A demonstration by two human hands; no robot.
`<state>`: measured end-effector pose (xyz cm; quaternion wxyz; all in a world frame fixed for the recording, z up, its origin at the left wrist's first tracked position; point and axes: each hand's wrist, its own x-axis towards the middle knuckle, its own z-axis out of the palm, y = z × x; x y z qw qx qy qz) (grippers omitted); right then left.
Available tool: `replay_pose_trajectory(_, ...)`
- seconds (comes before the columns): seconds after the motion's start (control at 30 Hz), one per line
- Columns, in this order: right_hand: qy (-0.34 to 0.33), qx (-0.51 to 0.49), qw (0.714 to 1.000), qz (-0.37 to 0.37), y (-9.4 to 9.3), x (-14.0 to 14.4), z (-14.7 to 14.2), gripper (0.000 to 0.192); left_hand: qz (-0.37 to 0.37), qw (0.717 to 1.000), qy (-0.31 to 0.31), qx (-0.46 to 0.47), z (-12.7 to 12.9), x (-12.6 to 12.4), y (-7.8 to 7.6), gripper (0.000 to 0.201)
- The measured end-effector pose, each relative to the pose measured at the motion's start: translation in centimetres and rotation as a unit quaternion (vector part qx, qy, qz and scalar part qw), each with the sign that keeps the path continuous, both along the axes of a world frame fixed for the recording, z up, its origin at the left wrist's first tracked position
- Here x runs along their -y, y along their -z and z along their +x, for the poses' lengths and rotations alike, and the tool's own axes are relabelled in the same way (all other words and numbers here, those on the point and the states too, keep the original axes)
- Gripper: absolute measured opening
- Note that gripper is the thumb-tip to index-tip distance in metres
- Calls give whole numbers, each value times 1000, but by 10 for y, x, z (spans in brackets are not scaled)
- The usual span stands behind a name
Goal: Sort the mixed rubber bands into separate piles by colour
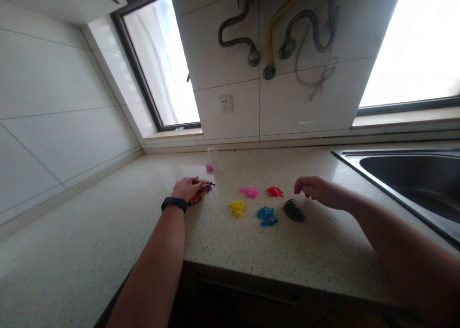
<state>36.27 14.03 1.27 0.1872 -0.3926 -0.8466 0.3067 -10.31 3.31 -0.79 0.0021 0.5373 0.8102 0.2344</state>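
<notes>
My left hand (187, 189), a dark band on its wrist, rests on a multicoloured heap of small rubber bands (206, 186); its fingers are bent together into the heap. To the right lie single-colour piles: yellow bands (237, 207), pink bands (249, 192), red bands (275, 192), blue bands (267, 216) and black bands (293, 210). My right hand (311, 189) is just above and right of the black pile, fingers loosely curled and apart from the thumb, with nothing visible in them.
A clear plastic container (212, 155) stands near the wall with a pink item (209, 167) beside it. A steel sink (350, 161) is set into the speckled counter (230, 251) at right. The counter's front edge runs below the piles. Pipes hang on the tiled wall.
</notes>
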Motion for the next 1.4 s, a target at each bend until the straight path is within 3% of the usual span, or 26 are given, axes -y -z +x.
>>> replay_pose_trajectory(0.43, 3, 0, 1000, -6, 1, -1, 1, 23, 48, 995, 10, 83, 0, 2, 0, 29)
replay_pose_trajectory(0.8, -4, 7, 1000, 2, 0, 0, 0, 24, 182, 953, 87, 226, 10, -2, -9, 43)
replay_pose_trajectory(0.93, 1, 14, 1000, 10, -2, 1, 0, 24, 239, 916, 133, 292, 22, 0, -19, 41)
replay_pose_trajectory(1.2, -4, 24, 1000, 19, -4, 5, -2, 24, 246, 777, 243, 526, 57, 21, -40, 29)
replay_pose_trajectory(1.3, -8, 23, 1000, 20, -7, 7, -3, 23, 231, 758, 263, 551, 61, 25, -43, 30)
replay_pose_trajectory(1.4, -1, 33, 999, 23, -10, 9, -4, 23, 217, 768, 271, 538, 63, 27, -42, 30)
